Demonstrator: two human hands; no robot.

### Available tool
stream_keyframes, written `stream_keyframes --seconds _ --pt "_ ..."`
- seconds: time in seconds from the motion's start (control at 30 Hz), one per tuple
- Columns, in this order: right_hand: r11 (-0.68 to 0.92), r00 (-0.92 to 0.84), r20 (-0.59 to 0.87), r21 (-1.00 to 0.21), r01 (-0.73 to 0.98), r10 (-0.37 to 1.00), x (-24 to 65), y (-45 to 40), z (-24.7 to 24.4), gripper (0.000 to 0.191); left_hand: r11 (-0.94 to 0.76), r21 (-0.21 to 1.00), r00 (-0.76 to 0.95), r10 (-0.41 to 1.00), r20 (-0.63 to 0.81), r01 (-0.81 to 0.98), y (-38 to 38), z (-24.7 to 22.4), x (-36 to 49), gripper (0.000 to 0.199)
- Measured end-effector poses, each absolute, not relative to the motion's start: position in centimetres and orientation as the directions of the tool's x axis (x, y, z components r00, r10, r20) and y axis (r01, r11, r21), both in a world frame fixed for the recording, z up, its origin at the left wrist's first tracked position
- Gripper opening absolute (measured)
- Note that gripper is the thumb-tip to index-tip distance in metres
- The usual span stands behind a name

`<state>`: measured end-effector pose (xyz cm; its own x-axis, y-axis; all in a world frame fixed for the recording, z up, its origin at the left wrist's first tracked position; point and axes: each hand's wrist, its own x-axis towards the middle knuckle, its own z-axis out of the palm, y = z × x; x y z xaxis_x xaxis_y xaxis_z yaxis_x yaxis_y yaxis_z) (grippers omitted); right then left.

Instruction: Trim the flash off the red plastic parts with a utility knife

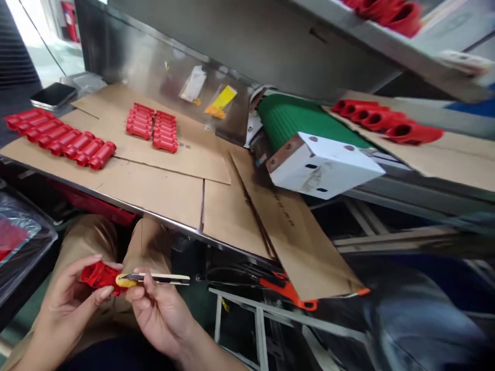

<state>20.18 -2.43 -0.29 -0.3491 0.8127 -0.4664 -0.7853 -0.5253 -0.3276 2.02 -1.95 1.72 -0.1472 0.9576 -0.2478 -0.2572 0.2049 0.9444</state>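
Left hand [69,299] closed round a red tubular fitting [96,274] over the lap [87,238], right hand [164,314] gripping a slim tool [172,279] at its end — tool could skid off the curved wall and nick the left thumb [101,295] close by.

Red hollow tubular part [101,275], near left, open end leftward; rounded yellow piece [124,280] at its right end; slim pale-and-dark tool [173,279] extends rightward.

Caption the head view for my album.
A red part in the left hand, a slim tool in the right hand, similar red parts lined up on cardboard.
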Motion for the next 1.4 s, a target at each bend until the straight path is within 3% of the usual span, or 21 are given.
stream_keyframes --seconds 0.07,0.1,0.17,0.23,0.3,0.37,0.47,0.63,0.83,1.4 --pt "-0.599 -0.475 -0.394 -0.303 -0.741 0.787 20.4 -3.0 0.1 0.041 0.203 0.94 -0.151 0.956 -0.251 -0.272 -1.4 1.4 2.4 0.048" --pt "-0.634 -0.551 -0.314 -0.346 -0.691 0.773 20.6 -3.3 0.3 0.045 0.225 0.925 -0.132 0.952 -0.275 -0.307 -1.1 1.4 2.6 0.051" --pt "-0.61 -0.658 -0.148 -0.562 -0.558 0.738 21.3 -3.7 0.8 0.054 0.278 0.875 -0.09 0.937 -0.338 -0.396 -0.5 1.5 2.8 0.059" --pt "-0.356 -0.595 -0.034 -0.827 -0.434 0.803 22.4 -3.6 1.7 0.054 0.325 0.82 -0.047 0.919 -0.392 -0.472 -0.1 1.9 2.9 0.065" --pt "0.029 -0.316 0.109 -0.969 -0.245 0.942 23.3 -3.1 2.5 0.036 0.357 0.784 -0.027 0.903 -0.429 -0.508 0.0 2.3 2.9 0.067" --pt "0.28 -0.11 0.275 -0.96 0.032 0.955 23.7 -2.5 2.9 0.017 0.372 0.771 -0.02 0.895 -0.445 -0.518 0.0 2.3 2.8 0.064" --pt "0.438 -0.086 0.429 -0.873 0.216 0.899 23.4 -2.1 2.4 0.019 0.357 0.785 -0.011 0.908 -0.42 -0.507 -0.1 1.5 2.2 0.058" --pt "0.511 -0.055 0.513 -0.829 0.228 0.856 21.8 -1.9 1.2 0.02 0.313 0.848 0.061 0.946 -0.318 -0.427 -0.6 0.1 1.4 0.046" --pt "0.564 -0.097 0.557 -0.804 0.189 0.825 20.6 -1.5 1.3 0.023 0.276 0.9 -0.083 0.944 -0.321 -0.338 -1.7 1.6 2.8 0.051" --pt "0.555 -0.078 0.551 -0.811 0.187 0.831 20.3 -2.0 1.1 0.02 0.273 0.922 -0.06 0.952 -0.299 -0.274 -2.9 0.6 2.7 0.046"
